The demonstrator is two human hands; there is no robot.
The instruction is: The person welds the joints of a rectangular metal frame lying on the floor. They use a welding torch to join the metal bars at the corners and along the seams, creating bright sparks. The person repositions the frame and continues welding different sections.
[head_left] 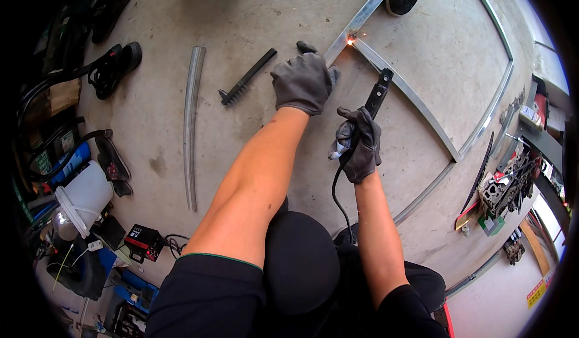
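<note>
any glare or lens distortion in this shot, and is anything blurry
Head view: the strongest glare is the orange-white spark at the end of a silvery bar; head view: the grey strip at left looks bowed, likely from the fisheye, and the corners go black; head view: the black holder and wire brush look fairly sharp, while clutter near the left rim is dim.

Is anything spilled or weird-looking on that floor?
Yes, a dark smudge stains the grey floor left of the loose metal strip. It looks odd because the floor around it is paler; I can't tell whether it's a spill.
</note>
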